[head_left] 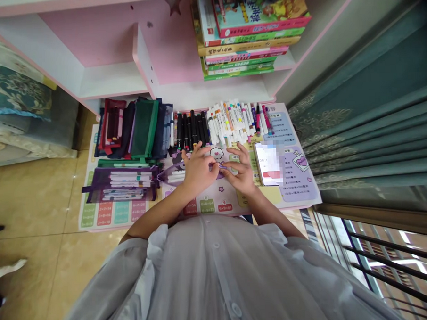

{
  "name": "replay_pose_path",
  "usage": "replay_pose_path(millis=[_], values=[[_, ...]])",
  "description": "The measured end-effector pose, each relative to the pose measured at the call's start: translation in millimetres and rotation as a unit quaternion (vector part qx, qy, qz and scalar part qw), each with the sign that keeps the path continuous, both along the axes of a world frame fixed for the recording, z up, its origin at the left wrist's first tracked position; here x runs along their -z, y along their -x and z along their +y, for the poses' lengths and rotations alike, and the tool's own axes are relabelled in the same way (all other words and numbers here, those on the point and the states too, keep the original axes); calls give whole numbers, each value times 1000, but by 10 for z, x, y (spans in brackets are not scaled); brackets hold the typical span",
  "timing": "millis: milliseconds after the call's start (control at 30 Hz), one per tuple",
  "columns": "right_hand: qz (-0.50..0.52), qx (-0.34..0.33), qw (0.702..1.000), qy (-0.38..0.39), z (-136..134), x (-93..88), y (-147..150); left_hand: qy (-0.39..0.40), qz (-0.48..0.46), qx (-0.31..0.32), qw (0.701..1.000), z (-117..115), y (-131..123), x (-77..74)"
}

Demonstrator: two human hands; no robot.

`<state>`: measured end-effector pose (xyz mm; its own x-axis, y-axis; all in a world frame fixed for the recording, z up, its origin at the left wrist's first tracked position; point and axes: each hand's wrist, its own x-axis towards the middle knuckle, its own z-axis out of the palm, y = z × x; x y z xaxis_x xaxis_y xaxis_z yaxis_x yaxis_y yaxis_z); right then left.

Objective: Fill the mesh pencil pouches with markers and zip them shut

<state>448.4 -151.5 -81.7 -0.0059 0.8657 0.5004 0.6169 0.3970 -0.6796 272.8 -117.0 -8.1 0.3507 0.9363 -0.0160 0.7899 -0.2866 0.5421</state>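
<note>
Purple see-through pencil pouch [170, 176], white markers inside, lies across the middle of a printed times-table mat [215, 200], its end running in under the 2 hands. Right hand [240, 170] pinches a small tab [221, 166], too small to identify, between thumb and fingers; left hand [200, 172] curls over beside it, and whether it grips cannot be told. Along the mat's far edge sits a packed row of loose markers [229, 124], a phone [268, 163] near the right edge. A slipped pinch could flick the tab away; a careless wrist could knock the markers rolling over the phone.
</note>
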Motion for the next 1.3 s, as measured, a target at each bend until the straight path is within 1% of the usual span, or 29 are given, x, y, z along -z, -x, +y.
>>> replay_pose_path(millis=[167,467,733,1000,1167,1300], values=[[9,5,1000,-12,2,-20,21,-4,11,9,1000,0,19,1],[12,16,998,-61,26,136,-32,-23,20,-6,1000,-25,119,29],[3,15,996,-85,26,127,-13,-27,23,-11,999,-26,142,44],[0,14,998,-66,20,139,-38,-27,27,-21,999,-12,175,39],[-1,18,996,-83,29,142,-23,-28,27,-18,999,-18,180,13],[-5,21,997,-74,34,145,-25,-28,31,-18,999,-19,192,6]])
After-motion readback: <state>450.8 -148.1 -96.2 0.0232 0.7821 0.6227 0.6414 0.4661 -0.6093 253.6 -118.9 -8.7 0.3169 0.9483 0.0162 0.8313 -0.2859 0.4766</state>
